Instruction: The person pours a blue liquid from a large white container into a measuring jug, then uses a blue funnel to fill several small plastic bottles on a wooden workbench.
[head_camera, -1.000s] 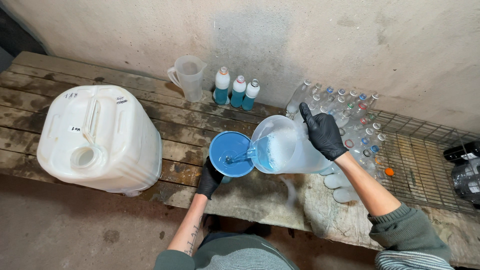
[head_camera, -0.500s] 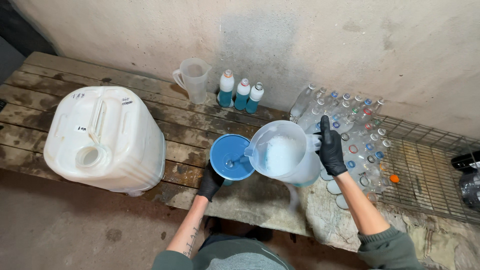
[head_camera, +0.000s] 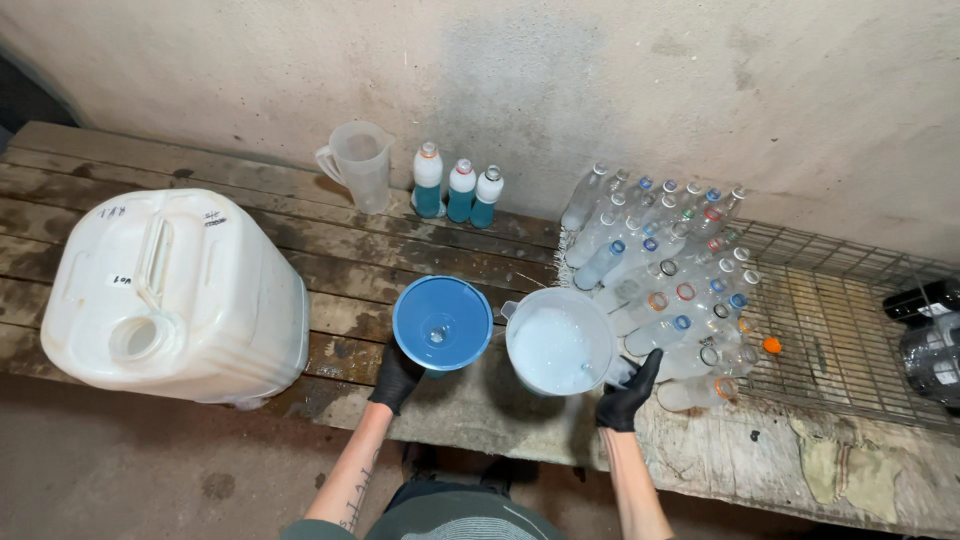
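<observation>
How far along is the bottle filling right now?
Done: three capped plastic bottles of blue liquid stand by the wall. In hand: the left hand grips the blue funnel; the right hand holds the clear jug of foamy pale liquid upright, not pouring. Left: many empty clear bottles lie on the wire rack.

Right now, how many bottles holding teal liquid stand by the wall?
3, in a row by the wall: left bottle, middle bottle, right bottle, just right of the clear jug.

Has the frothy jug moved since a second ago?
Yes. The jug was tipped over the blue funnel; now it stands upright beside it on the bench, right hand at its handle.
</observation>
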